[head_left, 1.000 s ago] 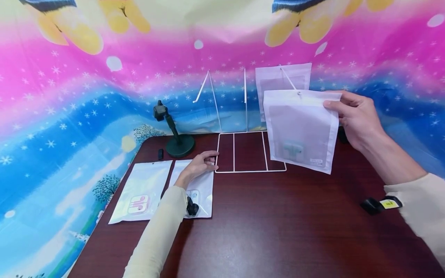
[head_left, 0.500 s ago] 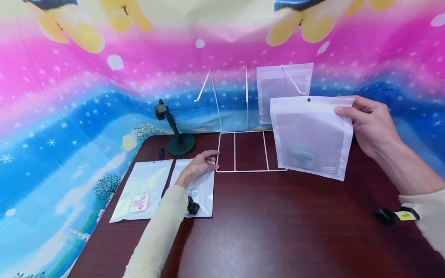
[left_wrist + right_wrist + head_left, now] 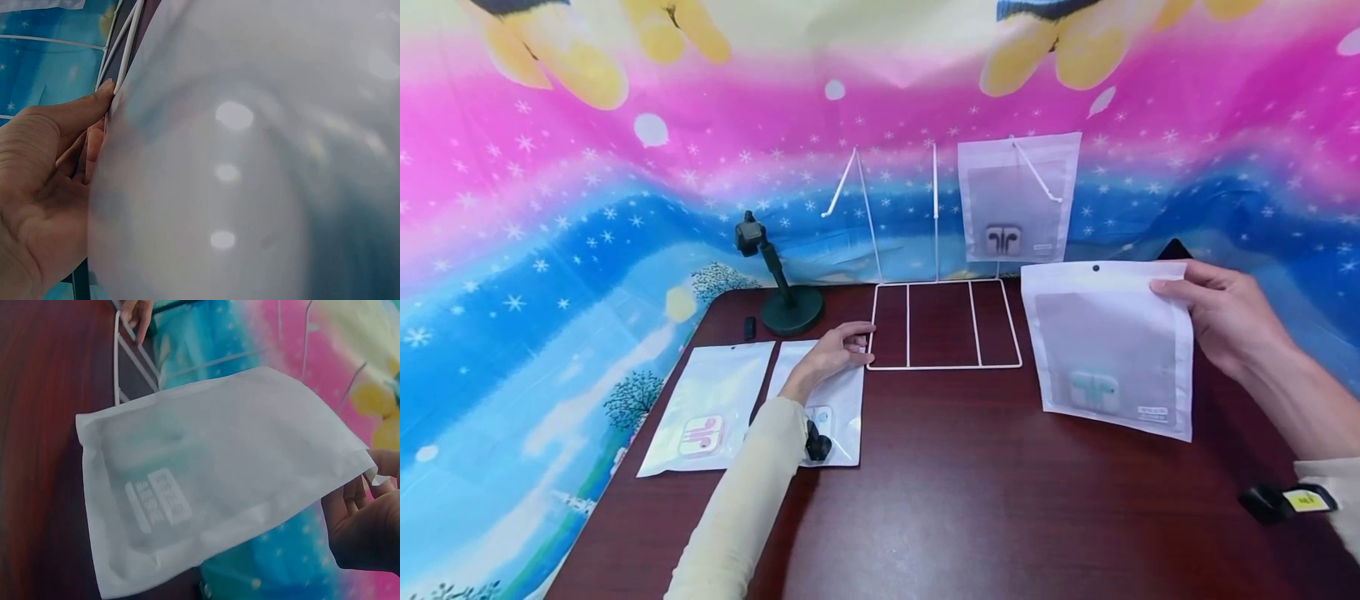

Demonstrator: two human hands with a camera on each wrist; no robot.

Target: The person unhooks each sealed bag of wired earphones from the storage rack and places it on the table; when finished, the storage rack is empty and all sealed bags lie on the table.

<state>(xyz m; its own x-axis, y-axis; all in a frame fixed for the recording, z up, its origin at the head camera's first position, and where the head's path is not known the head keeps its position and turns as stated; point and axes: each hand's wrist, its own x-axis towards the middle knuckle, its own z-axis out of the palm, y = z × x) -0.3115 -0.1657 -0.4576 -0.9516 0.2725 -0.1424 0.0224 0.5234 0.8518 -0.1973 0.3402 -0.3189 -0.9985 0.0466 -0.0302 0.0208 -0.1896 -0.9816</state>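
Note:
My right hand [image 3: 1232, 312] pinches the upper right corner of a translucent white pouch [image 3: 1108, 342]. A pale green earphone case [image 3: 1093, 389] shows through its lower part, and a small hole sits near its top edge. At the left side of a white wire display rack [image 3: 943, 367], my left hand [image 3: 835, 354] holds the base wire between thumb and fingers; the left wrist view shows the thumb [image 3: 94, 103] on the wire. Another pouch [image 3: 1018, 196], with dark earphones showing through, hangs on the rack's right hook. The left and middle hooks carry nothing.
Two white pouches lie on the table: one with pink earphones [image 3: 700, 435] at the left, the other [image 3: 842, 417] partly under my left forearm. A dark green stand [image 3: 792, 310] and a small black object [image 3: 749, 327] are behind them. A patterned cloth [image 3: 662, 208] forms the backdrop.
The pouch in my right hand has come off the right hook, moving right, down and toward me. The pouch behind it is now fully visible. My left hand stays at the rack.

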